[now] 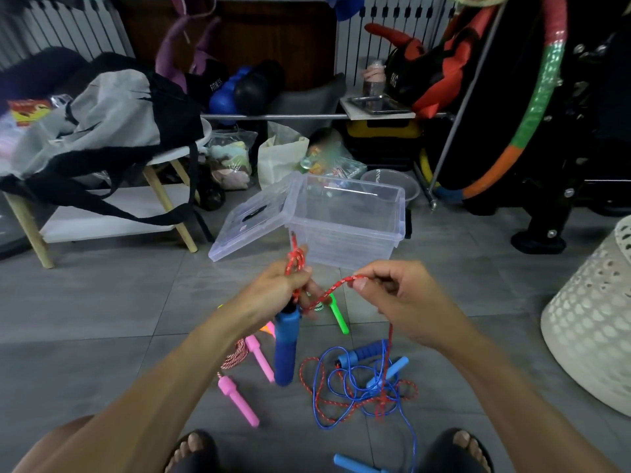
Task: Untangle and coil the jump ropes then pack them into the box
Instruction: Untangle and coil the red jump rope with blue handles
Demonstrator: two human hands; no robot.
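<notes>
At frame centre the left hand (280, 285) grips coiled red rope (296, 264), hiding its blue handle's (285, 346) top, the right hand (397, 295) pinches the strand, before the clear box (348, 220) on grey tiled floor (102, 302).

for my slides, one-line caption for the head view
Both hands, left hand and right hand, work the red rope before the clear box.

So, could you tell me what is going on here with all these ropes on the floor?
A person is sorting out jump ropes. The left hand grips loops of a red rope above its blue handle, while the right hand pinches the same rope further along. More ropes lie tangled on the tiled floor, blue with red. The clear plastic box stands open with no rope in it.
</notes>
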